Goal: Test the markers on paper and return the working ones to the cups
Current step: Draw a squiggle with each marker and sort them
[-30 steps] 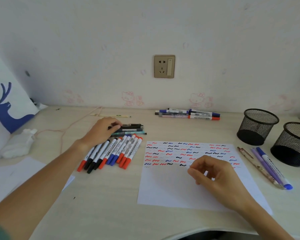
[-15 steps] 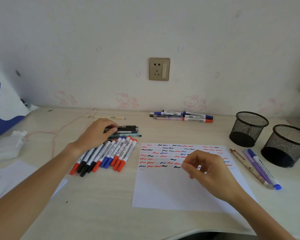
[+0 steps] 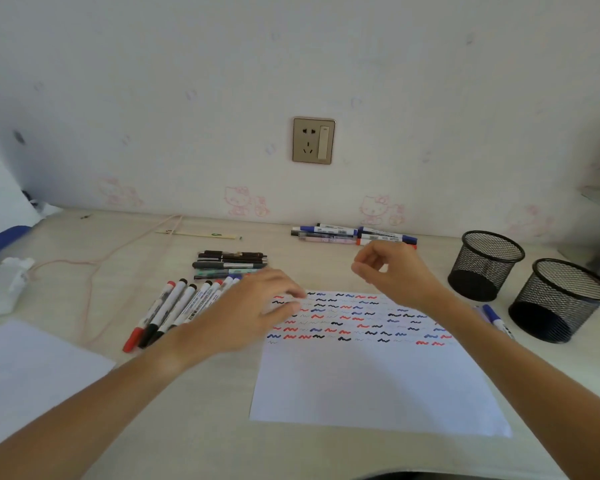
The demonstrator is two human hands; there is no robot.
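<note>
left hand [image 3: 253, 313] blurred over the test sheet [image 3: 371, 375] edge beside whiteboard markers [image 3: 174, 310], grip unclear; right hand [image 3: 395, 275] raised, loosely curled, holding nothing.

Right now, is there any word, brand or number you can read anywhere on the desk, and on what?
None can be read.
Fanned markers: barrel print, too blurred.
Markers by the wall: printed labels, too small.
Paper: only red, blue and black squiggles, no words.
Wall socket: no lettering visible.
</note>
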